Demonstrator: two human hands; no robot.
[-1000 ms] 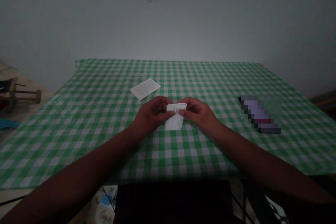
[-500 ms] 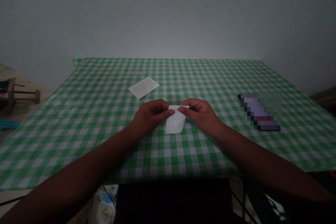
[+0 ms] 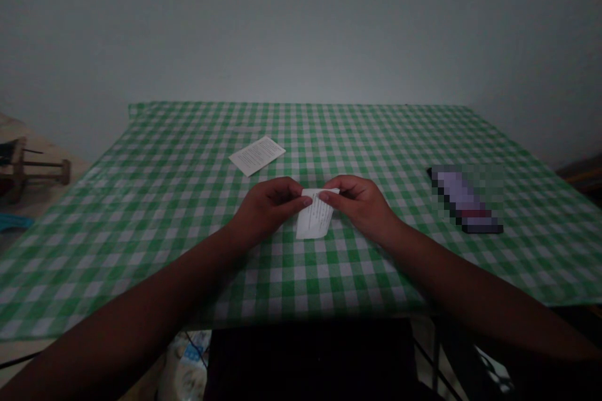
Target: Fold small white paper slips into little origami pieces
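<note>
Between my hands is a small white sheet of printed paper [image 3: 314, 220], its lower part hanging toward me. My left hand [image 3: 269, 203] pinches its upper left corner between thumb and fingers. At the upper right edge, my right hand [image 3: 360, 200] grips it the same way, thumb on the near face. The fingertips behind the paper are hidden. Beyond my left hand, a second printed paper [image 3: 257, 155] lies flat and slanted on the checked tablecloth [image 3: 310, 285].
A phone-like dark device [image 3: 465, 200], blurred by pixelation, lies to the right on the table. A wooden object [image 3: 42, 168] and a blue item [image 3: 15, 222] are off the left edge. A pale wall [image 3: 329, 25] stands behind the table.
Both hands keep their hold on the paper and have hardly moved. The whole view shifts very slightly.
</note>
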